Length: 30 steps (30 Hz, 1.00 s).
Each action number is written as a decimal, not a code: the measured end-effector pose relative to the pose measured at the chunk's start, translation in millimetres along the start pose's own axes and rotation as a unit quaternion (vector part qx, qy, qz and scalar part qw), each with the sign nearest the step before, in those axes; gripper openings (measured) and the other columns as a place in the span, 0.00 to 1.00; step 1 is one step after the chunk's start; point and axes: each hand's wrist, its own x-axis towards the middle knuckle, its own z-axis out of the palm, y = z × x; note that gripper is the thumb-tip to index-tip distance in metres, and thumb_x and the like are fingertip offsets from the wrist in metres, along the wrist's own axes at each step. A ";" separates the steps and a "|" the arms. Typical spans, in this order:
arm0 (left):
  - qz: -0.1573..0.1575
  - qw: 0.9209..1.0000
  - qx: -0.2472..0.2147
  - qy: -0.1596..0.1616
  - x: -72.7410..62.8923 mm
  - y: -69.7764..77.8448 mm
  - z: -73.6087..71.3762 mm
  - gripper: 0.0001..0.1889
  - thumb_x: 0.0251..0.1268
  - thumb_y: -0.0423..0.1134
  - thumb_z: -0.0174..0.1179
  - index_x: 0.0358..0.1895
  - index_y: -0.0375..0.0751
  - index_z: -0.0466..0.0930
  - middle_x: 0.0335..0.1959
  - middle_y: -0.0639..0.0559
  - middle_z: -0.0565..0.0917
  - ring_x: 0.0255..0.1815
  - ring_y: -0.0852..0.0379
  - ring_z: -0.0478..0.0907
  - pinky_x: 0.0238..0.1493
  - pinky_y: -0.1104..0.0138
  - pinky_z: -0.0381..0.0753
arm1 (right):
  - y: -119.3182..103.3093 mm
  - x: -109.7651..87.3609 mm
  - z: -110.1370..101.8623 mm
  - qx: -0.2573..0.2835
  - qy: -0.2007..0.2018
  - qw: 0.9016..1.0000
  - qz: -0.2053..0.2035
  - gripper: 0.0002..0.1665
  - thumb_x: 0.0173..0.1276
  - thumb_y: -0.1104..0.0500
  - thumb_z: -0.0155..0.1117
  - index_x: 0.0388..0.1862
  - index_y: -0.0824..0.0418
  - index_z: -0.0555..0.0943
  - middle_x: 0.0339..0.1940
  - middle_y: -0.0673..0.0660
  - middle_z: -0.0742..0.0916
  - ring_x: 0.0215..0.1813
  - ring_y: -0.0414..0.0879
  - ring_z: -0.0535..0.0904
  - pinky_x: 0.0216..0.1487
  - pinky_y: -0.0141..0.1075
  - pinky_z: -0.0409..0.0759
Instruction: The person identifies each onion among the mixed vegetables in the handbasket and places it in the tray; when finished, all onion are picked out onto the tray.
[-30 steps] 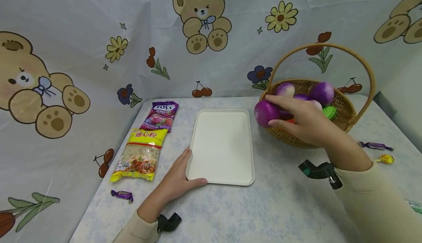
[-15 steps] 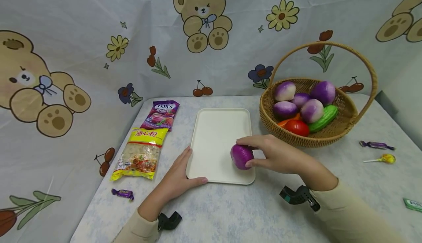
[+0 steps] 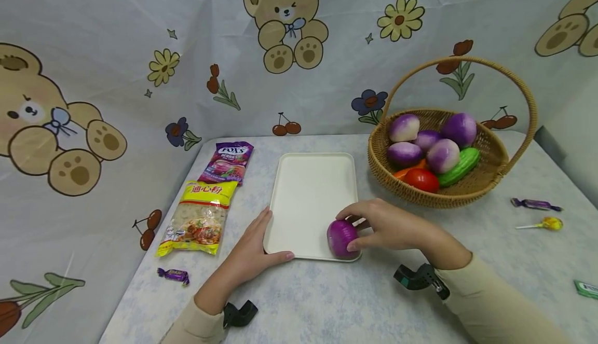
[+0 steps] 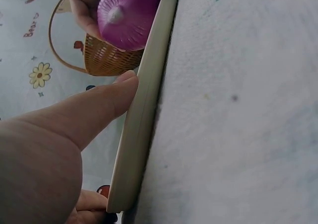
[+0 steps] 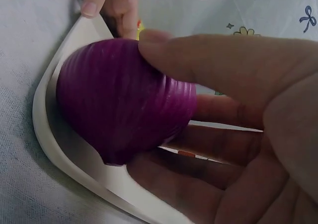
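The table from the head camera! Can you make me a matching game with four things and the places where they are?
Things:
1. purple onion
2. tomato
3. yellow bag
4. lollipop

Places:
A. on the table's right side, near a purple candy
B. inside the basket
C. held by the right hand at the near right corner of the tray
D. left of the tray, just in front of the purple bag

Right pairs: 1-C, 2-B, 3-D, 4-A

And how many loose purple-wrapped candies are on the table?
2: one candy left of the left hand, another candy beyond the lollipop at right. Others may be hidden.
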 end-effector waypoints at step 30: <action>-0.002 1.000 -0.005 -0.006 -0.8 2.3 -2.4 0.66 0.54 0.68 0.76 0.87 0.44 0.46 0.87 0.52 0.46 0.85 0.48 0.44 0.78 0.42 0.52 | -1.6 -7.3 -12.1 -0.051 0.020 0.998 -0.011 0.34 0.70 0.46 0.77 0.68 0.63 0.80 0.62 0.57 0.86 0.57 0.53 0.86 0.58 0.54 0.83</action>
